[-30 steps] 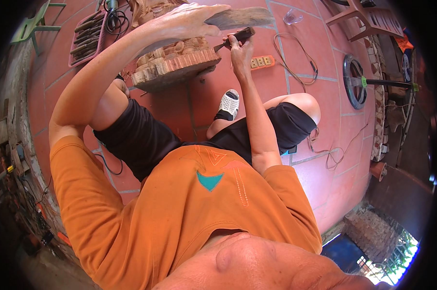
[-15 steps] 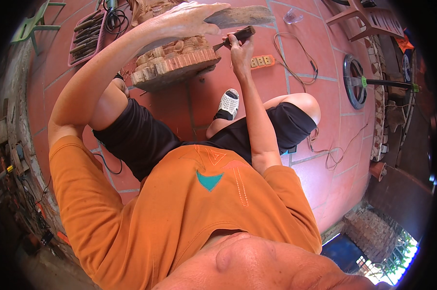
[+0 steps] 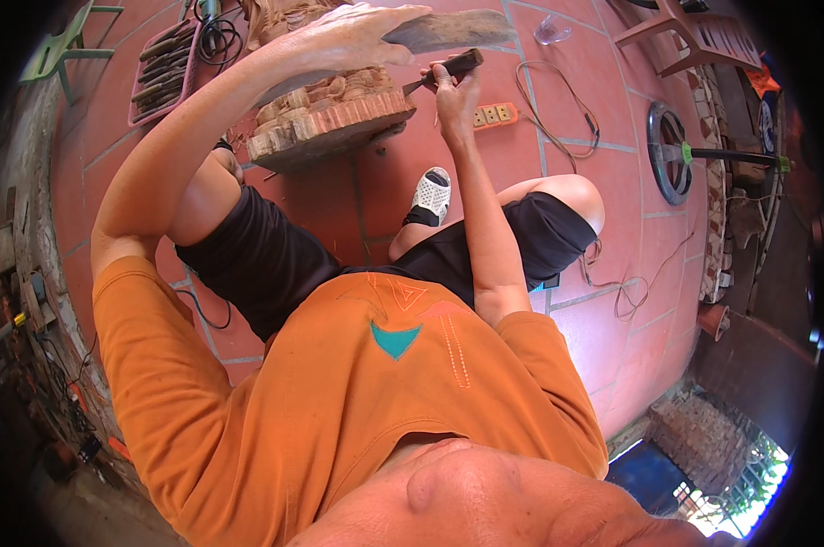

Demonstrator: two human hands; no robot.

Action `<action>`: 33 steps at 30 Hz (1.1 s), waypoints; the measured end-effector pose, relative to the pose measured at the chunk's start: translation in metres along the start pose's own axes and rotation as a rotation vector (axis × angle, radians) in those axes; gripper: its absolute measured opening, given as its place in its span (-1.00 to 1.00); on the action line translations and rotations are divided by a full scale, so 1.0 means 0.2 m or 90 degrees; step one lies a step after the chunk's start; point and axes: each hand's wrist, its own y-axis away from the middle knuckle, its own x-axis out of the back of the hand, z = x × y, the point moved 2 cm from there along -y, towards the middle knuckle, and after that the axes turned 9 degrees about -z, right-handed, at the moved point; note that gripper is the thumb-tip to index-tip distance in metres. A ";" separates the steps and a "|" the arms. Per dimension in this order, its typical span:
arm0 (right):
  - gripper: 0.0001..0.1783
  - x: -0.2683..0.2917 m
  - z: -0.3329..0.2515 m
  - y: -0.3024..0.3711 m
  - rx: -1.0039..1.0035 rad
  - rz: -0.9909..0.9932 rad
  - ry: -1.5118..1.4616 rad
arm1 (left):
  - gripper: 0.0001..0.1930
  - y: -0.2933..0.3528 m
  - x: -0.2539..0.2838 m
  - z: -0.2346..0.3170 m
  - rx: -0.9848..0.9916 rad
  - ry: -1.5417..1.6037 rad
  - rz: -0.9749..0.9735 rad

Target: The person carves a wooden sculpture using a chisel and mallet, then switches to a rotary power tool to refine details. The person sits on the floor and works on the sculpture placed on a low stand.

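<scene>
My left hand (image 3: 362, 36) reaches across the top of the view, closed around a wooden mallet (image 3: 453, 31), a rough, greyish flat-sided piece. Just below and to the right, my right hand (image 3: 457, 96) grips a chisel (image 3: 459, 63) by its dark handle. The chisel's narrow blade points left and meets the right edge of a carved wooden block (image 3: 334, 123). This block has knobbly relief on top and a pale, rough-cut base, standing between my legs. The mallet hangs above the chisel handle, apart from it. My left arm covers part of the carving.
A pink tray (image 3: 193, 64) of carving tools lies at the far left, beside a coiled black cable (image 3: 218, 41). An orange power strip (image 3: 496, 115) sits right of my right hand. A brown cord (image 3: 558, 137), a wheel-shaped stand (image 3: 669, 150) and a brown plastic chair (image 3: 690, 41) are farther right.
The mallet in my left hand has shifted very slightly to the left. The chisel and the carved block stay in place.
</scene>
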 end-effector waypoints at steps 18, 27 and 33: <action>-0.81 -0.03 -0.02 0.02 0.060 0.000 0.051 | -0.25 -0.08 0.03 0.14 -0.131 0.046 0.188; -0.78 -0.04 -0.02 0.01 0.017 0.034 0.032 | -0.22 -0.09 0.11 0.25 0.173 0.005 -0.198; -0.75 -0.02 0.04 -0.03 0.055 -0.017 0.162 | -0.26 -0.10 0.08 0.17 -0.042 0.086 0.138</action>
